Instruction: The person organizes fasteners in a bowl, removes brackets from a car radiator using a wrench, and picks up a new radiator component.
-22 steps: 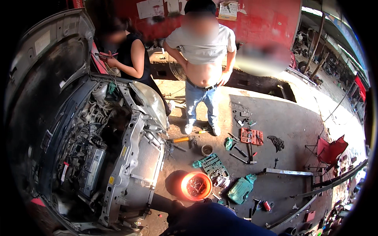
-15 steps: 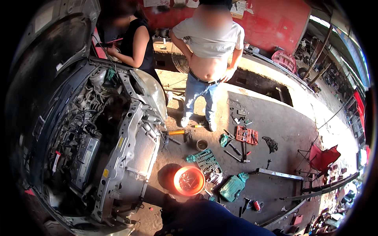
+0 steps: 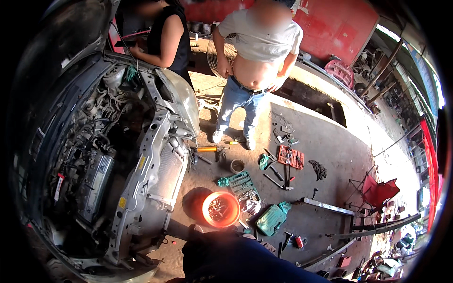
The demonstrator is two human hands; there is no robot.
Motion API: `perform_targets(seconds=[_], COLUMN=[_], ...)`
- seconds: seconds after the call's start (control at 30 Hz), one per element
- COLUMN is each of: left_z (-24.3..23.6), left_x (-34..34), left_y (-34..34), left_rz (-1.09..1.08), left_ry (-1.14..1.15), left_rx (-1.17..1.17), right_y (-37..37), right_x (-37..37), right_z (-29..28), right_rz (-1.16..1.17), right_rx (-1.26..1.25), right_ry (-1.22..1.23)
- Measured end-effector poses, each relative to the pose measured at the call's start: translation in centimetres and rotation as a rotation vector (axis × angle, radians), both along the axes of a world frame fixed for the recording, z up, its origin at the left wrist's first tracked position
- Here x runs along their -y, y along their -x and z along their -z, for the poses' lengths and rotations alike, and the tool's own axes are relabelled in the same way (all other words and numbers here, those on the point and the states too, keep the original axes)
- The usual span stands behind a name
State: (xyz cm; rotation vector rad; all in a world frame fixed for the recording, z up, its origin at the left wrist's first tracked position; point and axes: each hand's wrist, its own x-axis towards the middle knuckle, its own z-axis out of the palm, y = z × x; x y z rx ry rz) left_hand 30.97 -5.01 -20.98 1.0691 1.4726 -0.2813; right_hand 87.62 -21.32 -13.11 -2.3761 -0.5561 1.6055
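Note:
Neither of my hands is in view. My dark blue clothing (image 3: 236,259) fills the bottom middle, with a shoe tip at its upper left edge. Just beyond it stands an orange bucket (image 3: 237,207) holding small metal parts. On my left is a car with its hood raised and its engine (image 3: 98,181) exposed. A red-ended tool (image 3: 59,186) lies in the engine bay. To the bucket's right, an open green socket set (image 3: 243,185) lies on the floor, and nearer me a closed green case (image 3: 270,221).
A person in a pale shirt (image 3: 262,42) stands ahead; another in black (image 3: 167,37) leans by the car's far corner. A red tool case (image 3: 291,156), hammers and a yellow-handled tool (image 3: 207,149) lie about. Metal beams (image 3: 325,206) and a red folding chair (image 3: 379,191) are at right.
The view has shifted slightly, so floor things sit a little further left. The pale-shirted person's arm on the left side of the view has lowered from the waist. My hands stay out of sight.

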Motion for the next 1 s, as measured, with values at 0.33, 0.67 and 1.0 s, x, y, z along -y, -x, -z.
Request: perform_targets(seconds=[0.33,0.67,1.0], left_z=[-2.0,-16.4,-44.3], left_x=[6.7,-6.2,-17.2], left_y=[5.8,-3.5,-9.5], left_rz=[0.099,-0.171,0.132], left_ry=[0.110,-0.565,-1.881], left_rx=[0.026,0.376,0.692], right_y=[2.6,-0.1,-1.7], right_x=[0.8,-2.8,-5.6], right_z=[-6.2,0.2,2.9], right_rz=[0.034,-0.147,0.092], right_rx=[-0.216,0.106,0.147], right_ry=[0.207,-0.059,-0.566])
